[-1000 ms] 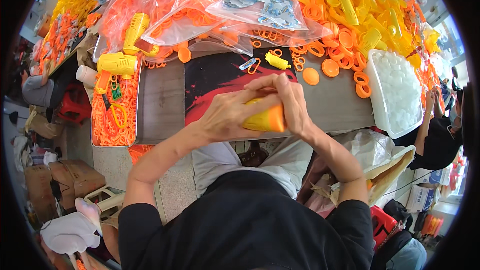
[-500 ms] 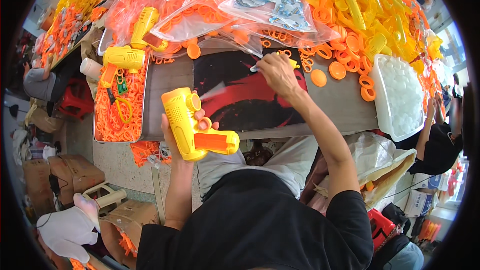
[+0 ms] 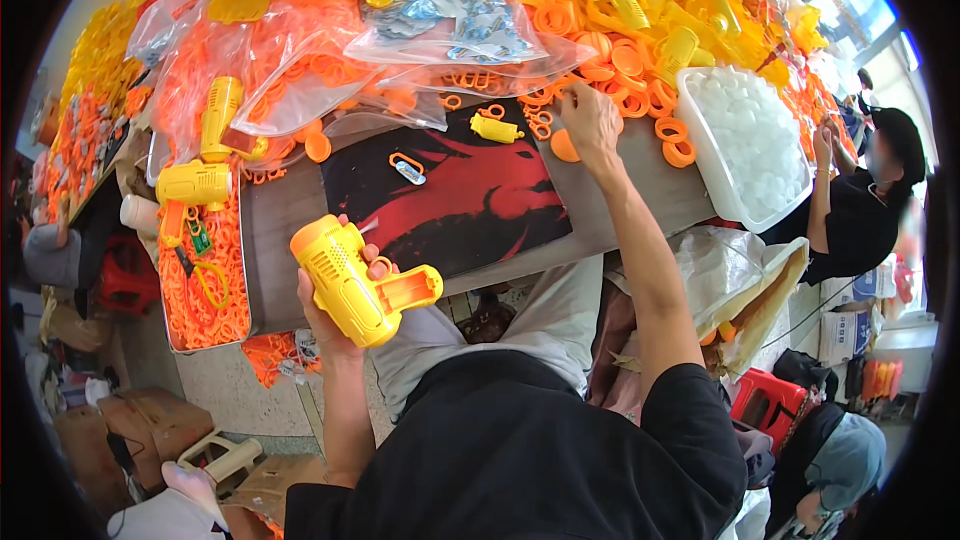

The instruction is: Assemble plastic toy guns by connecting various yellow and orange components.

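clearly the yellow toy gun body (image 3: 352, 282) is light, stiff moulded plastic, smooth enough to slip; the left hand (image 3: 330, 315) is closed round its middle, holding it off the near edge of the tabletop (image 3: 275, 240). the right hand (image 3: 590, 120) reaches, fingers curled, at the orange rings (image 3: 640, 70); whether it holds one i cannot tell. free room lies only on the dark mat (image 3: 470, 190), between piles.

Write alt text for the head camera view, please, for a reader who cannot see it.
The person's left hand holds a yellow toy gun body near the lap, while the right hand reaches among orange plastic rings on a crowded table. A white tray of white balls stands at right.
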Motion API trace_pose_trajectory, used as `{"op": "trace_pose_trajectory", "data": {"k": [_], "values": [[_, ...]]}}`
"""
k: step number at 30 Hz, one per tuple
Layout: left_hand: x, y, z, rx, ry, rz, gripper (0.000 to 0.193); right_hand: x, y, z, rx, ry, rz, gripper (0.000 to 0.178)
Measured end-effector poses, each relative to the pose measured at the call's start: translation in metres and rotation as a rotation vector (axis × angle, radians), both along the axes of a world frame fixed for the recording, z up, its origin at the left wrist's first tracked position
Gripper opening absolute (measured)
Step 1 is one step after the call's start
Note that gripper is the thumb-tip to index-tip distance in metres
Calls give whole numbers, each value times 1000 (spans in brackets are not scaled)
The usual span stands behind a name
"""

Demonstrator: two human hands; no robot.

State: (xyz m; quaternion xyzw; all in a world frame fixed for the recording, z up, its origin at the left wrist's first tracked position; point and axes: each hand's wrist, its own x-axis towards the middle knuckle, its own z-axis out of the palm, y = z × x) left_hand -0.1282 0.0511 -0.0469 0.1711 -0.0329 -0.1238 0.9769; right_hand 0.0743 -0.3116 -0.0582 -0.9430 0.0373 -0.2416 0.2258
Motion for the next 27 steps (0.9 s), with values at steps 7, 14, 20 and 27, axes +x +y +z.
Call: {"op": "trace_pose_trajectory", "data": {"k": [7,14,20,27], "values": [[-7,-10,-2,55,19,-29,82,32,-56,-6,-341,155,-275,30],[4,-34,10,117,27,-57,85,25,-63,-17,-344,20,-263,19],[1,-30,14,191,20,-37,84,6,-52,2,-227,138,-288,17],[8,-57,24,193,33,-118,78,20,-72,-16,-553,68,-23,16]]}}
